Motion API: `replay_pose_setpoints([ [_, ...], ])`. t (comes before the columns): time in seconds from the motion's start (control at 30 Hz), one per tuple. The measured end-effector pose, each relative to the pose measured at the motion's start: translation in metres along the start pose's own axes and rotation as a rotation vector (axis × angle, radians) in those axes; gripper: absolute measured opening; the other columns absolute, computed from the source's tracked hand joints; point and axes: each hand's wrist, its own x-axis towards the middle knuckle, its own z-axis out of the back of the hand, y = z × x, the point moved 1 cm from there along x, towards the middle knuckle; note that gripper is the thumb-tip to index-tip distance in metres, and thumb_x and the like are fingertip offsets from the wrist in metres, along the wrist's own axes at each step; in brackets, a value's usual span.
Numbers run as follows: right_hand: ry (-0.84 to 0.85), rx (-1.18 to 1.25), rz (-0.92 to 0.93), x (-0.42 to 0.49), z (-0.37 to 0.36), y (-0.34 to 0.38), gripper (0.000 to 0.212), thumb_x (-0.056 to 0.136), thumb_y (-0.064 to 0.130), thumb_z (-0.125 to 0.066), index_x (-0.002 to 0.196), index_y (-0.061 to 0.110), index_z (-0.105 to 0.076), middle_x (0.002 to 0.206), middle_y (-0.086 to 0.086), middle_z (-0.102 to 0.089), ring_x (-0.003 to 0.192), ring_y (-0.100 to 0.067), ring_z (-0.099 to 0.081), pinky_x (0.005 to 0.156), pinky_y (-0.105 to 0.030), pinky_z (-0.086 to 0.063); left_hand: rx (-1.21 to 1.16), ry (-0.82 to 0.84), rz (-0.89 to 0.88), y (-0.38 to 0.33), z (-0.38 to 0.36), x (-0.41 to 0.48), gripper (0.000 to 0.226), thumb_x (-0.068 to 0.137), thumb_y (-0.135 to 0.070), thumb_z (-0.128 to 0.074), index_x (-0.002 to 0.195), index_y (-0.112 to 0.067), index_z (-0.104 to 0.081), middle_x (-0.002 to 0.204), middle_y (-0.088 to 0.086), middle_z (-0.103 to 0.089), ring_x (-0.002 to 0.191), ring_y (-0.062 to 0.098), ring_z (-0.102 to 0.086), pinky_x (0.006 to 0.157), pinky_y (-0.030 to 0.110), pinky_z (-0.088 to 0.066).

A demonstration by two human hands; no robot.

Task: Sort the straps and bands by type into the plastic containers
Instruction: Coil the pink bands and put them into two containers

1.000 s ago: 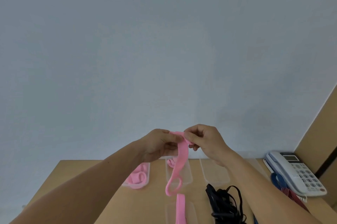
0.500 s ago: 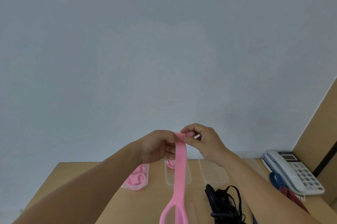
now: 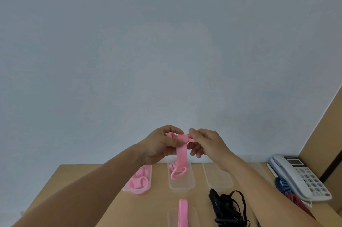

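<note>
- Left hand (image 3: 162, 143) and right hand (image 3: 205, 143) both pinched the pink strap (image 3: 182, 154), fingers curled, above the worktop (image 3: 153, 208).
- The strap's loop hung toward 6 o'clock, over the middle container (image 3: 182, 187).

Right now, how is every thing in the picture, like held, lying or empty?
left hand: pinching the held pink strap's top.
right hand: pinching the same top end.
held pink strap: top curled over, rest hanging, looped at the bottom.
left container: open, rolled pink bands inside.
middle container: open, pink loops at its far end.
right container: open, looks empty.
black straps: tangled heap on the table.
phone: handset resting in place.
</note>
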Motion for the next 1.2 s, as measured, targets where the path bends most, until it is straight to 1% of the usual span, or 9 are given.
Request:
replay_pose_setpoints([
  [0.2, -0.071, -0.067, 0.083, 0.001, -0.003, -0.001, 0.006, 0.090, 0.009, -0.066, 0.095, 0.006, -0.067, 0.075, -0.008, -0.071, 0.060, -0.016, -0.064, 0.056, -0.029, -0.049, 0.093, -0.009, 0.050, 0.002, 0.001, 0.000, 0.030, 0.087, 0.004, -0.066, 0.116, 0.012, -0.060, 0.108, 0.024, -0.070, 0.095, 0.032, -0.071, 0.086, 0.041, -0.058],
  [0.37, -0.101, -0.124, 0.149, 0.000, -0.005, -0.003, 0.008, 0.088, 0.008, -0.068, 0.095, 0.012, -0.066, 0.084, -0.004, -0.070, 0.061, -0.012, -0.065, 0.057, -0.023, -0.048, 0.173, 0.020, 0.077, 0.002, 0.000, -0.005, 0.021, 0.092, -0.006, -0.065, 0.108, 0.007, -0.066, 0.088, 0.016, -0.073, 0.073, 0.026, -0.071, 0.076, 0.038, -0.059],
  [0.47, -0.111, -0.195, 0.212, -0.001, -0.005, -0.004, 0.009, 0.089, 0.012, -0.069, 0.097, 0.013, -0.066, 0.090, -0.002, -0.070, 0.064, -0.012, -0.067, 0.060, -0.017, -0.049, 0.125, 0.038, 0.105, 0.001, -0.002, -0.007, 0.025, 0.091, -0.005, -0.064, 0.112, 0.009, -0.065, 0.091, 0.017, -0.073, 0.076, 0.027, -0.071, 0.076, 0.037, -0.058],
  [0.57, -0.113, -0.243, 0.276, -0.003, -0.004, -0.006, 0.010, 0.089, 0.014, -0.070, 0.097, 0.019, -0.066, 0.090, 0.003, -0.070, 0.071, -0.012, -0.069, 0.069, -0.024, -0.055, 0.074, 0.066, 0.117, -0.002, -0.005, -0.010, 0.022, 0.091, -0.001, -0.060, 0.111, 0.007, -0.067, 0.090, 0.014, -0.073, 0.077, 0.025, -0.071, 0.075, 0.036, -0.058],
  [0.7, -0.109, -0.394, 0.373, -0.009, -0.004, -0.007, 0.022, 0.089, 0.010, -0.068, 0.093, 0.031, -0.063, 0.085, 0.015, -0.067, 0.077, -0.005, -0.063, 0.071, -0.019, -0.052, 0.033, 0.069, 0.130, -0.007, -0.008, -0.012, 0.020, 0.092, -0.006, -0.054, 0.087, 0.003, -0.071, 0.105, 0.024, -0.069, 0.097, 0.033, -0.069, 0.087, 0.041, -0.058],
  [0.83, -0.101, -0.378, 0.420, -0.015, -0.004, -0.007, 0.024, 0.086, 0.006, -0.070, 0.092, 0.029, -0.066, 0.088, 0.018, -0.067, 0.077, -0.006, -0.063, 0.069, -0.019, -0.051, 0.035, 0.060, 0.122, -0.009, -0.010, -0.014, 0.024, 0.091, -0.009, -0.061, 0.106, 0.008, -0.069, 0.101, 0.022, -0.071, 0.094, 0.032, -0.070, 0.087, 0.041, -0.057],
  [0.93, -0.067, -0.231, 0.335, -0.017, -0.001, -0.004, 0.021, 0.084, 0.002, -0.070, 0.093, 0.021, -0.069, 0.089, 0.010, -0.069, 0.076, -0.012, -0.063, 0.068, -0.027, -0.053, 0.030, 0.027, 0.066, -0.010, -0.014, -0.016, 0.009, 0.088, -0.003, -0.066, 0.092, 0.004, -0.067, 0.077, 0.012, -0.068, 0.080, 0.028, -0.070, 0.083, 0.041, -0.057],
  [1.0, -0.020, -0.064, 0.244, -0.017, 0.002, 0.000, 0.015, 0.088, 0.003, -0.068, 0.098, 0.013, -0.068, 0.089, -0.001, -0.069, 0.073, -0.017, -0.065, 0.064, -0.028, -0.050, 0.042, -0.021, 0.030, -0.012, -0.014, -0.017, 0.016, 0.087, 0.002, -0.066, 0.102, 0.005, -0.063, 0.071, 0.010, -0.064, 0.076, 0.027, -0.070, 0.078, 0.039, -0.058],
  [1.2, 0.014, 0.016, 0.070, -0.014, -0.004, 0.009, 0.017, 0.094, 0.019, -0.062, 0.094, 0.002, -0.067, 0.078, -0.010, -0.068, 0.064, -0.021, -0.064, 0.059, -0.031, -0.050, 0.049, -0.056, -0.029, -0.013, -0.011, -0.022, 0.028, 0.084, 0.013, -0.065, 0.109, 0.002, -0.058, 0.101, 0.022, -0.063, 0.089, 0.035, -0.071, 0.079, 0.040, -0.059],
])
